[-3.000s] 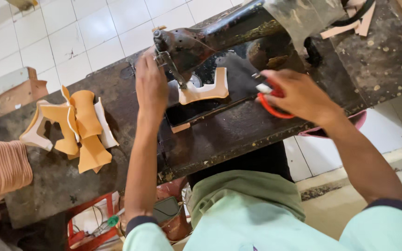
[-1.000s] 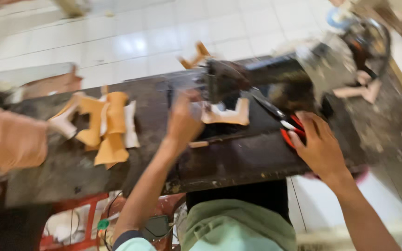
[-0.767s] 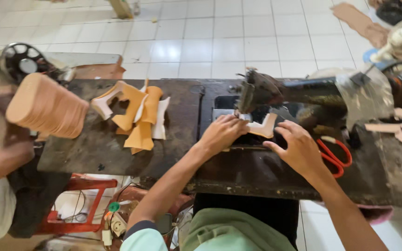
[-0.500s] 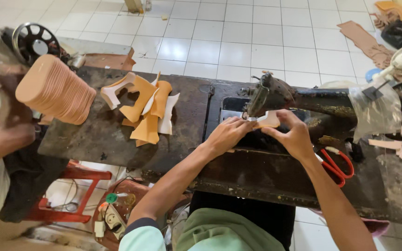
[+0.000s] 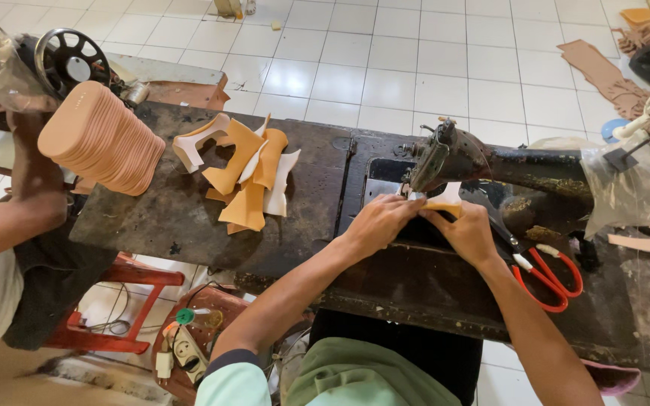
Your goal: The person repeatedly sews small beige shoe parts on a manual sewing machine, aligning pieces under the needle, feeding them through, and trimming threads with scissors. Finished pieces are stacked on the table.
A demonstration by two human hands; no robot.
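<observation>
Leather piece (image 5: 443,201) sits under the sewing machine (image 5: 449,154), our left hand (image 5: 376,223) and right hand (image 5: 466,234) pressing it flat; the cut pile (image 5: 246,177) on the desk (image 5: 174,218) looks unsewn.

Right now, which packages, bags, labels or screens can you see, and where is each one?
Clear plastic bag: crumpled, draped over the right end of the black sewing machine.
Clear plastic wrap: far left, beside the spoked handwheel.
No labels, signs or screens can be seen.
</observation>
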